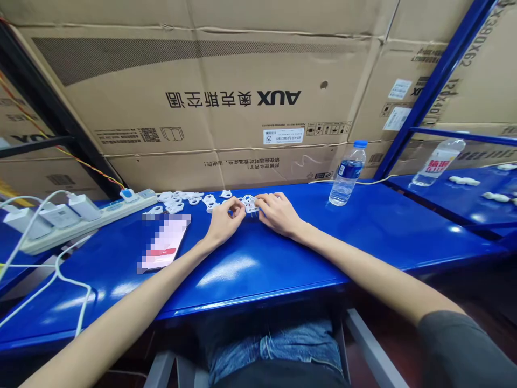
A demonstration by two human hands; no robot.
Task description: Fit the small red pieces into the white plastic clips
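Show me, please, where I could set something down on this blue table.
Bare tabletop lies between the forearms, on the near side of the hands, and right of the blue-capped bottle. It is crowded at the back left, with white pieces, the phone and the power strip.

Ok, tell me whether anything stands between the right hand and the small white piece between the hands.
Nothing visible does. The right hand has its fingertips right at the small white piece. The left hand is on the opposite side, and the water bottle stands off to the right.
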